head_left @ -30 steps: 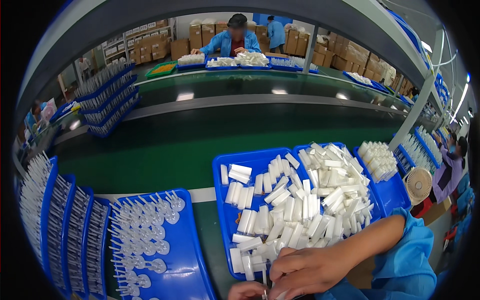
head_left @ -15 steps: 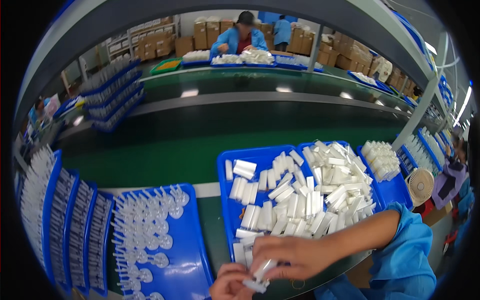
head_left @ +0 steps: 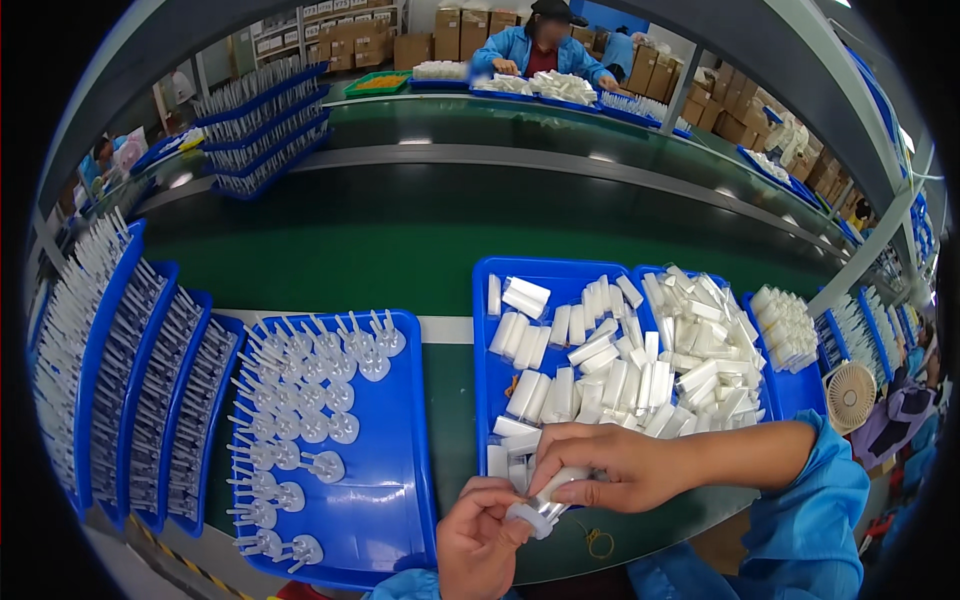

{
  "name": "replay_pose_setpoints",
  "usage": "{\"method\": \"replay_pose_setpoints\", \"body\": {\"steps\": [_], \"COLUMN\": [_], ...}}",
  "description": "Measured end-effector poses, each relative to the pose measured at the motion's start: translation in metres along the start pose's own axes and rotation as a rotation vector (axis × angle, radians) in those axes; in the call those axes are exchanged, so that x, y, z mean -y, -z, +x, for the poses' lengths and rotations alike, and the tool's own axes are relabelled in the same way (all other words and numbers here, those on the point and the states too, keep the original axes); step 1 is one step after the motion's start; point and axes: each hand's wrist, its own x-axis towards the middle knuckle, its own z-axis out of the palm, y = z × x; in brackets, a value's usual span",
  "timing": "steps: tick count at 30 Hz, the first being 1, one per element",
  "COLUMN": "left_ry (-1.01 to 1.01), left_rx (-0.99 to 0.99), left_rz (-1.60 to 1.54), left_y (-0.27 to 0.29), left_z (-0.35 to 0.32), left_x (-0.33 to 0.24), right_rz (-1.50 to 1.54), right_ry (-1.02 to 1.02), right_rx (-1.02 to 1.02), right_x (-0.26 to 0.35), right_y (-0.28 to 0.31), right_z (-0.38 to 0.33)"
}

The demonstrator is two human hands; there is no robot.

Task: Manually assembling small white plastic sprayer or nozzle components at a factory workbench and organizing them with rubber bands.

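My left hand (head_left: 478, 540) pinches the round, pale flanged end of a small white plastic part (head_left: 538, 517) near the front edge of the work surface. From the right, my right hand (head_left: 620, 470) grips the same part by its cylindrical body, its fingers closed round it. Just beyond lie white, block-like pieces in clear wrapping (head_left: 590, 385), heaped in a blue tray (head_left: 482, 340). To the left, a second blue tray (head_left: 385, 505) carries rows of clear round-based pieces with white stems (head_left: 325, 465).
A thin yellow-brown band (head_left: 600, 543) lies beside my right hand. Tilted blue trays of stemmed pieces (head_left: 150, 400) stand at far left. A right-hand tray holds more wrapped pieces (head_left: 705, 345); beyond it are a round fan (head_left: 852, 397) and a green belt (head_left: 400, 225) with a co-worker (head_left: 540, 50) behind.
The view has shifted, so trays and belt sit higher in the picture. Both hands show farther up and clearer, still together on the white part. The co-worker's arms have spread apart.
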Motion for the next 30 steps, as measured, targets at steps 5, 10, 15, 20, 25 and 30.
{"method": "replay_pose_setpoints", "body": {"steps": [5, 10, 15, 20, 25, 30], "left_ry": [-0.122, -0.153, -0.093, -0.086, -0.15, -0.176], "left_rx": [0.038, 0.059, 0.09, 0.148, -0.028, 0.014], "left_rz": [0.257, 0.349, 0.127, 0.038, 0.159, 0.224], "left_y": [0.001, 0.0, -0.001, 0.005, 0.012, 0.002], "left_z": [-0.005, -0.006, -0.001, -0.008, -0.009, -0.016], "left_x": [-0.003, -0.007, -0.004, -0.001, 0.01, 0.008], "right_rz": [0.108, 0.124, 0.166, 0.061, -0.179, -1.045], "right_ry": [-0.053, -0.118, -0.072, 0.122, -0.106, -0.237], "right_rx": [0.076, 0.068, -0.07, -0.014, -0.146, -0.44], "right_x": [-0.001, 0.001, 0.006, 0.0, -0.018, -0.101], "right_y": [0.002, 0.001, -0.012, -0.015, 0.031, 0.126], "right_z": [-0.001, -0.004, -0.007, -0.001, 0.049, 0.098]}}
